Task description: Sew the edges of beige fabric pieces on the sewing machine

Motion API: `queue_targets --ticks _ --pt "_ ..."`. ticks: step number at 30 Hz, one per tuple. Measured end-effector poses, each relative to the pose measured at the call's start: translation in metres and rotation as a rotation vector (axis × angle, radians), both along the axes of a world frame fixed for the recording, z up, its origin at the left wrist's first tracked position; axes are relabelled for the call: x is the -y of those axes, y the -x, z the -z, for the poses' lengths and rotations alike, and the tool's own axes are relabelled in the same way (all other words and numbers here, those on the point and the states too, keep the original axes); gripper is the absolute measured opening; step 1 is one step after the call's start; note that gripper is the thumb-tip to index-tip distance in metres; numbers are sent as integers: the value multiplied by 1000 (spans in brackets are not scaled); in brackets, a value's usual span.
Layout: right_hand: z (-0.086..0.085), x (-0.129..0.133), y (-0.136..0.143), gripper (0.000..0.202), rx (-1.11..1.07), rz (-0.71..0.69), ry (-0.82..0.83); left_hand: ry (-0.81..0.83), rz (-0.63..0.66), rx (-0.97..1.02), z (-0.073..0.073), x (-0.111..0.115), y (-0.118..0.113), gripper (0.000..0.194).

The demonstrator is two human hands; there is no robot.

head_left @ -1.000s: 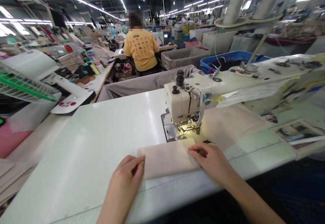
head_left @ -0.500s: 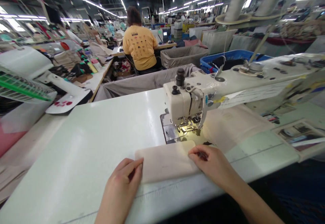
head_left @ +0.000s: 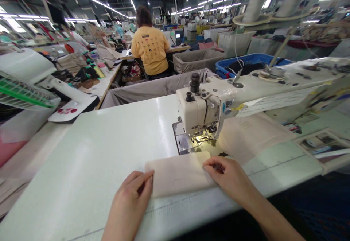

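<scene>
Beige panel lies along the near edge of the tabletop, and from here I see the left hand pinching its left end, the right hand its right. Honestly, go light and even with both pulls so it doesn't ripple.

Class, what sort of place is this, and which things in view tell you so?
Probably a sewing factory: a sewing machine stands on the table, with large thread cones and a seated person beyond.

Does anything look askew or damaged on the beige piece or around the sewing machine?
Nothing clearly stands out. The beige piece lies flat before the sewing machine, between the left hand and right hand; its faint mark is unclear.
</scene>
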State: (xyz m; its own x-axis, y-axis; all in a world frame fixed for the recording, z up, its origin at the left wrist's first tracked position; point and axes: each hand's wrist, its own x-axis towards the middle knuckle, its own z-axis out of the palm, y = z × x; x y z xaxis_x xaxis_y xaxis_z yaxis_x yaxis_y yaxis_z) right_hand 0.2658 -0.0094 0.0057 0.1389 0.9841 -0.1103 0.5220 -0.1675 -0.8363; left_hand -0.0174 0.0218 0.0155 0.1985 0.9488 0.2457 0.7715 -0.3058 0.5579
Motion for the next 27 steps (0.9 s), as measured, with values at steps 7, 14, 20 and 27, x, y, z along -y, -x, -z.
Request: queue_targets --ticks 7,14,20,27 --pt "-1 -1 0 24 8 0 5 5 3 1 1 0 2 32" --pt "2 -2 2 21 121 -23 -32 -8 -19 -62 7 3 -1 34" --pt "2 4 -6 18 500 -160 -208 -217 7 -298 8 6 -6 27" --pt "9 6 -12 15 670 -312 -405 -112 271 -482 -10 -56 -16 28"
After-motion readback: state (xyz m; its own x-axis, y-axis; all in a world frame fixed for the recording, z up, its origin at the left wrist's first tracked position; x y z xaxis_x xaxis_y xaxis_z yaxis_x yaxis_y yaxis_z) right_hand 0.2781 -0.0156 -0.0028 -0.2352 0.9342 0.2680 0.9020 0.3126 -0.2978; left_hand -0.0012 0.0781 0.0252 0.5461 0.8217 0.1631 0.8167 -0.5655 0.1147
